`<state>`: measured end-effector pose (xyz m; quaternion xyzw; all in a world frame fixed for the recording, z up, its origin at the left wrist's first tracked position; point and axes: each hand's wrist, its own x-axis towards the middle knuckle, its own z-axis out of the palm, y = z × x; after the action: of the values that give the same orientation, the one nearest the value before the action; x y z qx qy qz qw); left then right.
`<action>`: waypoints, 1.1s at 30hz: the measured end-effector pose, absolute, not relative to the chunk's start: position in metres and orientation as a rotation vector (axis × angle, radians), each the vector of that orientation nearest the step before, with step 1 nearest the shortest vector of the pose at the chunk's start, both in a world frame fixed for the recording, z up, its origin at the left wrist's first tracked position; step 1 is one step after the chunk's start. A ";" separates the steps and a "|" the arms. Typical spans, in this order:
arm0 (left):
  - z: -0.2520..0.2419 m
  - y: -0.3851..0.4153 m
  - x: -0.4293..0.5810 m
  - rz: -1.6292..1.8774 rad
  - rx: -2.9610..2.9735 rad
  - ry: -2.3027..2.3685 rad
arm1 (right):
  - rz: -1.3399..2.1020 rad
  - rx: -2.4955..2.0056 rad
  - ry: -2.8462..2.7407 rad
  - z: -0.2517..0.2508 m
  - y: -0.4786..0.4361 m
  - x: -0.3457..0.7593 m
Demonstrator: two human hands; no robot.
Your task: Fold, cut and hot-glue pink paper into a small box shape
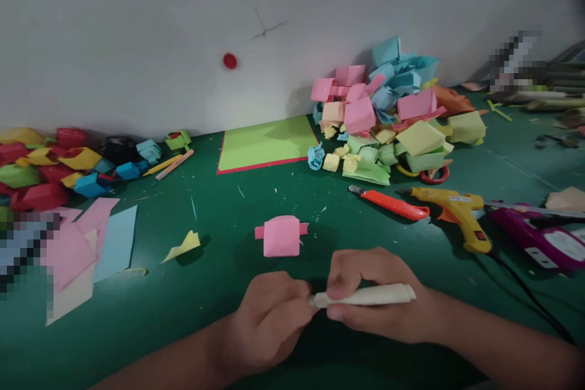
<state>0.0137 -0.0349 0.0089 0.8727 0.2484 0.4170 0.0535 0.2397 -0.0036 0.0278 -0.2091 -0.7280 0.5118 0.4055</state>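
Observation:
My right hand (375, 298) pinches a long, narrow piece of rolled or folded off-white paper (377, 295) between thumb and fingers. Its left tip runs into the closed fingers of my left hand (276, 317), which grip that end; the exact hold is hidden. Just beyond my hands lies a small folded pink paper piece (281, 236) with a strip sticking out on both sides. A yellow paper scrap (183, 247) is farther left on the green table (183, 329).
To the right lie an orange box cutter (395, 204), a yellow glue gun (457, 210) with a black cord and a purple power strip (543, 237). Folded paper heaps (361, 113) rise behind. Pink sheets (75, 250) and a blue sheet (116, 241) are at left; a green card (269, 143) lies by the wall.

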 end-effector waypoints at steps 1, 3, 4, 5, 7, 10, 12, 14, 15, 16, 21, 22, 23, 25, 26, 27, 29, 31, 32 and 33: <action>0.010 -0.035 0.013 1.276 2.689 0.732 | 1.323 -0.561 -1.811 0.027 -0.005 0.239; 0.011 -0.034 0.011 1.283 2.750 0.689 | 1.344 -0.602 -1.772 0.025 -0.007 0.236; 0.012 -0.034 0.010 1.271 2.770 0.682 | 1.337 -0.611 -1.760 0.025 -0.009 0.235; 0.012 -0.034 0.010 1.260 2.781 0.677 | 1.329 -0.618 -1.748 0.024 -0.010 0.234; 0.013 -0.034 0.009 1.241 2.789 0.668 | 1.323 -0.626 -1.722 0.024 -0.011 0.232; 0.013 -0.034 0.008 1.242 2.795 0.651 | 1.329 -0.656 -1.700 0.023 -0.013 0.230; 0.013 -0.035 0.008 1.250 2.798 0.661 | 1.330 -0.688 -1.702 0.022 -0.014 0.229; 0.013 -0.034 0.009 1.240 2.781 0.686 | 1.335 -0.725 -1.720 0.022 -0.013 0.230; 0.013 -0.034 0.010 1.237 2.758 0.698 | 1.329 -0.727 -1.745 0.023 -0.012 0.231; 0.012 -0.034 0.011 1.237 2.728 0.708 | 1.307 -0.705 -1.785 0.025 -0.011 0.231; 0.019 -0.029 0.016 1.263 2.608 0.622 | 0.970 -0.431 -2.059 0.032 0.000 0.235; 0.023 -0.028 0.016 1.242 2.599 0.622 | 0.904 -0.439 -2.095 0.032 0.002 0.236; 0.028 -0.027 0.014 1.221 2.579 0.646 | 0.842 -0.478 -2.124 0.030 0.004 0.237; 0.039 -0.023 0.009 1.221 2.506 0.760 | 0.736 -0.614 -2.174 0.024 0.008 0.237; 0.044 -0.020 0.005 1.264 2.468 0.813 | 0.699 -0.695 -2.195 0.021 0.009 0.237; 0.048 -0.017 -0.001 1.320 2.439 0.856 | 0.681 -0.777 -2.212 0.017 0.011 0.235; 0.052 -0.008 -0.015 1.430 2.422 0.967 | 0.705 -0.929 -2.230 0.012 0.014 0.231; 0.050 0.003 -0.035 1.563 2.410 1.212 | 0.764 -1.039 -2.235 0.010 0.017 0.224; 0.048 0.009 -0.048 1.621 2.410 1.380 | 0.787 -1.082 -2.236 0.010 0.019 0.220; 0.044 0.013 -0.062 1.622 2.418 1.581 | 0.810 -1.118 -2.241 0.011 0.022 0.217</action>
<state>-0.0617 0.0131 0.0444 0.7271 0.4756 0.4877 -0.0855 0.2166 0.0219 0.0110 -0.4112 -0.8240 0.2976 0.2518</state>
